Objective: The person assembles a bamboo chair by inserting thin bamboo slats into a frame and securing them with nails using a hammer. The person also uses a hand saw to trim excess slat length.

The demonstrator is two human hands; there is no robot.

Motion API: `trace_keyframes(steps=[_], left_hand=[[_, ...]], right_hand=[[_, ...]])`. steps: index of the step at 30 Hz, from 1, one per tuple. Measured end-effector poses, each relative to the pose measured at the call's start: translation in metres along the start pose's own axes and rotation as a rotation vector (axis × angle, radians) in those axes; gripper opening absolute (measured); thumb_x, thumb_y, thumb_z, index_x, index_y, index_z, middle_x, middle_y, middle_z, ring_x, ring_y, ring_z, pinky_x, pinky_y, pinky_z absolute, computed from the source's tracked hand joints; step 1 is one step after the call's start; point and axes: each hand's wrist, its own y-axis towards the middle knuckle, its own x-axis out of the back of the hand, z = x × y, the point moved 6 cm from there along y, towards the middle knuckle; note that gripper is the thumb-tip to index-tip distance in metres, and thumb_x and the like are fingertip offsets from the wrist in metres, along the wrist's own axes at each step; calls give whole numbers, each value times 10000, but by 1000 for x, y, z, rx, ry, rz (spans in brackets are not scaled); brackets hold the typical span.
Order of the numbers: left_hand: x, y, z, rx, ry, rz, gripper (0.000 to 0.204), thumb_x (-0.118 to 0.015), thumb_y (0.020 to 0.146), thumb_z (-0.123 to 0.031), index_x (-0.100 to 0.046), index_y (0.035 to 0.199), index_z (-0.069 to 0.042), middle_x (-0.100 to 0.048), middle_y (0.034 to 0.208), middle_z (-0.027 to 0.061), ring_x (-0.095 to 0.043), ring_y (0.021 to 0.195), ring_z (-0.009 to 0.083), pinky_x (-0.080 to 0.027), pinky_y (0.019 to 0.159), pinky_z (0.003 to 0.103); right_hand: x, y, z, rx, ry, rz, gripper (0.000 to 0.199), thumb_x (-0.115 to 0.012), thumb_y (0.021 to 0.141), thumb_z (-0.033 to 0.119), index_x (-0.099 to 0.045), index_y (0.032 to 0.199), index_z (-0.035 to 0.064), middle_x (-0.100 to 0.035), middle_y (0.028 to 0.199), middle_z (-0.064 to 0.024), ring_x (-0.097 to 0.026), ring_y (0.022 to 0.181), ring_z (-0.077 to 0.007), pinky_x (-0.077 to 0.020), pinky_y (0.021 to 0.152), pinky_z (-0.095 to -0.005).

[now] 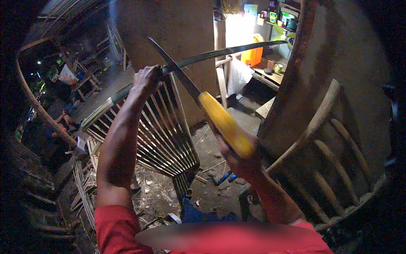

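Note:
My left hand (146,79) is raised and grips a long green bamboo strip (220,53) that runs from lower left up to the right. My right hand (239,161) holds a long knife by its yellow handle (224,123). The dark blade (175,67) points up and left and crosses the strip right beside my left hand. Behind both hands stands a woven frame of bamboo slats (165,135), leaning on the ground.
Loose bamboo strips and shavings (86,186) litter the dirt floor at the left. A wooden chair (334,156) stands at the right. At the back are an earthen wall, an orange jerry can (253,54), a white bag (239,76) and a shelf of small items.

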Motion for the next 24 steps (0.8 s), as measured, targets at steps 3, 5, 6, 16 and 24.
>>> trace_keyframes(steps=[3, 5, 6, 16, 24], left_hand=[[-9, 12, 2, 1, -254, -10, 300, -717, 847, -196, -630, 1128, -135, -719, 1070, 162, -689, 1039, 387, -568, 830, 496], [-8, 13, 4, 24, -285, -27, 305, -721, 845, -202, -635, 1130, -137, -719, 1081, 163, -692, 1042, 375, -568, 838, 495], [-4, 9, 7, 43, -191, -42, 314, -727, 841, -208, -635, 1134, -138, -719, 1087, 162, -693, 1042, 371, -568, 841, 495], [26, -16, -16, 27, -84, -27, 337, -703, 868, -269, -627, 1179, -165, -720, 1095, 152, -692, 1047, 368, -563, 853, 506], [14, -10, -19, -87, -13, -122, 250, -662, 889, -254, -632, 1109, -140, -721, 1078, 158, -693, 1030, 388, -568, 839, 493]], right_hand=[[58, -79, 15, -291, 182, 37, 214, -683, 858, 75, -677, 1045, -27, -700, 885, -106, -699, 790, -225, -540, 744, -323], [67, -84, 22, -305, 158, 53, 246, -706, 858, 93, -680, 1073, -25, -707, 921, -111, -705, 829, -232, -543, 777, -324], [58, -68, 27, -219, 72, 58, 254, -715, 859, 104, -681, 1078, -21, -707, 933, -114, -705, 852, -229, -543, 789, -328], [-25, 46, 6, 170, 5, -92, 251, -718, 878, 184, -642, 1028, -3, -674, 963, -170, -668, 841, -323, -528, 734, -438], [39, -21, 14, -102, 132, -6, 310, -714, 851, 158, -662, 1118, 9, -699, 899, -168, -696, 795, -316, -561, 728, -385]])
